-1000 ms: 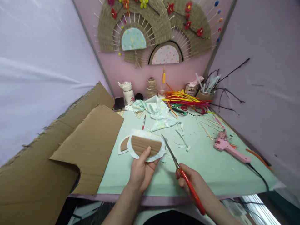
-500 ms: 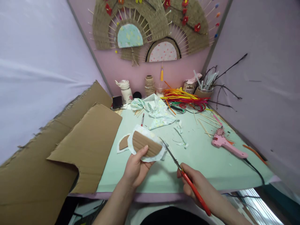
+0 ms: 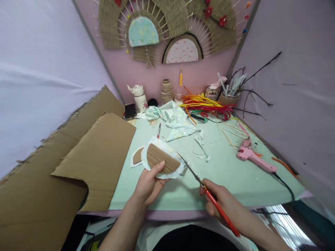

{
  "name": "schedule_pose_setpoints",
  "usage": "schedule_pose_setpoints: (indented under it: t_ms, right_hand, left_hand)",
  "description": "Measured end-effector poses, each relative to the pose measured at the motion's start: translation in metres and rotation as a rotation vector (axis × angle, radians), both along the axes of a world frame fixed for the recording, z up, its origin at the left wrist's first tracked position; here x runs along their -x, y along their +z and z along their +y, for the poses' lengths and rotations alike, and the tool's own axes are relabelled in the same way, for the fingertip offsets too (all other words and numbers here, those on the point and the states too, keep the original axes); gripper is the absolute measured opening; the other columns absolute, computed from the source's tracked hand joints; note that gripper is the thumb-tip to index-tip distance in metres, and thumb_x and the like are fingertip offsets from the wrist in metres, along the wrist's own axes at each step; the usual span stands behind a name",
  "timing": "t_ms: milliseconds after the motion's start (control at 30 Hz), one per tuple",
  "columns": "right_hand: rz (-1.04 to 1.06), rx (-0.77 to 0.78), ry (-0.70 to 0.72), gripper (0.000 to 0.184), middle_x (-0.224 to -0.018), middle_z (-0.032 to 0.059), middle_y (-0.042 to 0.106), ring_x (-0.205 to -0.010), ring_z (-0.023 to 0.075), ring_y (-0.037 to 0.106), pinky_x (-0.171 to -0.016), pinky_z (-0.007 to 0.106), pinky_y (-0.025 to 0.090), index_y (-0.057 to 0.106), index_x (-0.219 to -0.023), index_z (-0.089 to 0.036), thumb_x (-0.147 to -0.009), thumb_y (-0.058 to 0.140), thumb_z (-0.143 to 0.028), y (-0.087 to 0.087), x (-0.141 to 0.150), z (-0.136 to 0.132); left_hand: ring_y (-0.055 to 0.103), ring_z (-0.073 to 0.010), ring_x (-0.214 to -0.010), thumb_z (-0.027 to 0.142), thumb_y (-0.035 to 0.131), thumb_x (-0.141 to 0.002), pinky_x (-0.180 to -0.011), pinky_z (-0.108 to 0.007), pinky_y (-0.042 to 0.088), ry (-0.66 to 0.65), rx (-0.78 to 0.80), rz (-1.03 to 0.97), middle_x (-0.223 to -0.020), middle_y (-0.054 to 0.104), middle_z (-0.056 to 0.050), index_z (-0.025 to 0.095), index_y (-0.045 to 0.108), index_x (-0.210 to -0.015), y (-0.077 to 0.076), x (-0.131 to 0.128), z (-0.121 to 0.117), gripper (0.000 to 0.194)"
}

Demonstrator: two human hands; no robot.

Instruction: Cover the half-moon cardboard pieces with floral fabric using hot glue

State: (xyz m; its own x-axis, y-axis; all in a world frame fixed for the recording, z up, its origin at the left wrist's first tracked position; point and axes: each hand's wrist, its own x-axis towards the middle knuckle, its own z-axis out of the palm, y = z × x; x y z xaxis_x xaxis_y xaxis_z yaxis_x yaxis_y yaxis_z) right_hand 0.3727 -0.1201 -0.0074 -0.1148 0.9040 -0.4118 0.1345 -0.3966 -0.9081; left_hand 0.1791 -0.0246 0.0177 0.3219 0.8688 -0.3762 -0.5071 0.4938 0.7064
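Note:
My left hand (image 3: pixel 148 184) grips a half-round cardboard piece (image 3: pixel 160 156) backed with pale floral cloth, its thumb pressed on the cardboard. A margin of cloth sticks out all round the cardboard's edge. In my right hand (image 3: pixel 221 197) is a pair of scissors (image 3: pixel 219 211) with red handles, the blades aimed up and left toward the cloth's right edge. The blades look nearly closed, and I cannot tell whether they touch the cloth. A second cloth-backed cardboard piece (image 3: pixel 138 156) lies on the table, partly covered by the held one.
Large cardboard sheets (image 3: pixel 99 153) cover the left side. A pink glue gun (image 3: pixel 255 158) lies at right near thin sticks. Crumpled floral cloth (image 3: pixel 174 120), cloth scraps (image 3: pixel 201 146), a pen (image 3: pixel 159 130), pipe cleaners (image 3: pixel 206 103), a twine spool (image 3: pixel 166 91) and a white bottle (image 3: pixel 139 97) lie farther back.
The camera view has shifted slightly. Both hands keep their holds, with the cardboard piece and the scissors in nearly the same position relative to each other.

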Motion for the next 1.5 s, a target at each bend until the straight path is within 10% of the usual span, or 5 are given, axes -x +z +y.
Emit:
schedule_pose_setpoints:
  t_ms: [1500]
  right_hand:
    - [-0.228,0.060,0.156,0.021,-0.051,-0.0102,0.060,-0.048,0.0083,0.053,-0.045,0.018,0.028,0.036,-0.067,-0.023,-0.061,0.047,-0.006,0.019,-0.010,0.001]
  left_hand:
    - [0.063,-0.0264,-0.106,0.020,0.071,-0.076,-0.085,-0.038,0.056,-0.143,-0.013,0.121,-0.118,0.066,-0.009,0.025,0.047,-0.134,-0.013,0.015,-0.001,0.063]
